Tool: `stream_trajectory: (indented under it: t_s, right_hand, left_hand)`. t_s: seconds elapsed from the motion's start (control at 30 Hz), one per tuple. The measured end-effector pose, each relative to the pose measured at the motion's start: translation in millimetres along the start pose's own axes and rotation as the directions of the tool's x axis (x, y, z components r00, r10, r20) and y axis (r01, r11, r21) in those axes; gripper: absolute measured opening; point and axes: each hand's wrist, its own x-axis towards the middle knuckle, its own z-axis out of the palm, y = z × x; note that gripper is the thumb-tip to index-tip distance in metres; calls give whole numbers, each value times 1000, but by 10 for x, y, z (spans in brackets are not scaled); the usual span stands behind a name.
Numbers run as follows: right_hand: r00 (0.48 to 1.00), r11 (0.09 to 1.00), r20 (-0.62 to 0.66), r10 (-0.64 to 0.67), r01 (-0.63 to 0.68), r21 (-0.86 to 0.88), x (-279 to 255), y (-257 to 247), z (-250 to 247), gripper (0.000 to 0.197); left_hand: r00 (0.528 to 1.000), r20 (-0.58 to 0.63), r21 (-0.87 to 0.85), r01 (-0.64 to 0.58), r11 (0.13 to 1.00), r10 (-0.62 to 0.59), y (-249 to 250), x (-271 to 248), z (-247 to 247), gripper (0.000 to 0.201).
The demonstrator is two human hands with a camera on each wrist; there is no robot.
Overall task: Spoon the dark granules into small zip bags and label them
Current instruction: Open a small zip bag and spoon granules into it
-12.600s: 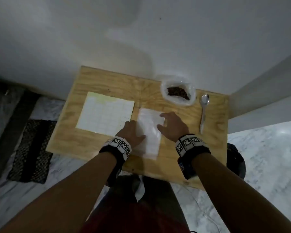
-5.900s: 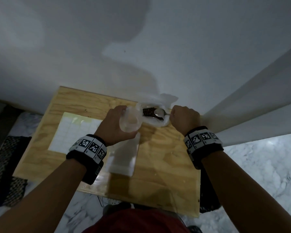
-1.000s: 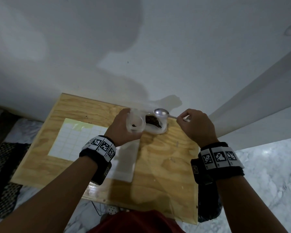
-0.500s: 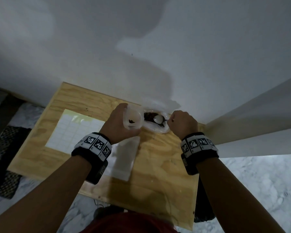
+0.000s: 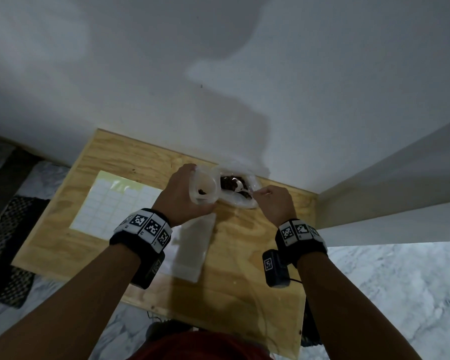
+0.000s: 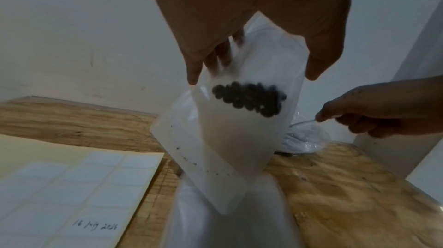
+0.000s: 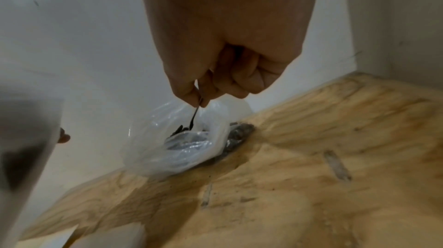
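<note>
My left hand (image 5: 183, 194) grips a small clear zip bag (image 5: 204, 188) by its mouth, held open and tilted above the board; a clump of dark granules (image 6: 249, 98) lies inside it. In the left wrist view the zip bag (image 6: 223, 138) hangs between fingers and thumb of my left hand (image 6: 251, 47). My right hand (image 5: 273, 203) pinches the handle of a metal spoon (image 5: 240, 188), whose bowl sits in the big plastic bag of dark granules (image 5: 238, 189). In the right wrist view my right hand (image 7: 215, 73) holds the spoon (image 7: 195, 117) down into that plastic bag (image 7: 182, 142).
A plywood board (image 5: 244, 268) serves as the table, set against a white wall. A sheet of white labels (image 5: 112, 203) lies at the left, with a handwritten date on it (image 6: 95, 225). A stack of spare zip bags (image 5: 192, 248) lies in the middle.
A second ago the spoon was raised over the supply bag. Since then my right hand lowered it, and its bowl now sits among the granules there. My left hand kept holding the small bag open.
</note>
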Motion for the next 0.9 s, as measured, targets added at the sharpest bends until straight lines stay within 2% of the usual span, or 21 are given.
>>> stream_trajectory:
  t_s: [0.1, 0.27, 0.37, 0.47, 0.6, 0.77, 0.9]
  right_hand:
    - [996, 998, -83, -37, 40, 43, -100, 49, -146, 12]
    - [973, 986, -170, -158, 163, 17, -350, -28, -463, 12]
    - [973, 989, -174, -150, 148, -24, -479, -104, -601, 18]
    - [977, 989, -154, -150, 150, -11, -604, -153, -665, 14]
    - [969, 981, -157, -188, 193, 14, -715, -140, -651, 9]
    - [954, 967, -201, -223, 242, 80, -799, -61, -561, 10]
    - [950, 960, -225, -216, 249, 131, -836, -3, -502, 14]
  left_hand:
    - [999, 29, 14, 24, 1000, -24, 54, 8, 40, 80]
    - [997, 70, 122, 22, 992, -31, 105, 79, 159, 71]
    - [998, 67, 217, -4, 976, -11, 111, 117, 257, 67]
    - [996, 88, 257, -27, 966, 4, 158, 123, 323, 64]
    - [994, 106, 261, -27, 965, -1, 248, 95, 355, 70]
    - [986, 130, 204, 73, 976, -101, 282, 71, 365, 86]
    - [989, 124, 155, 66, 986, -86, 428, 14, 273, 93]
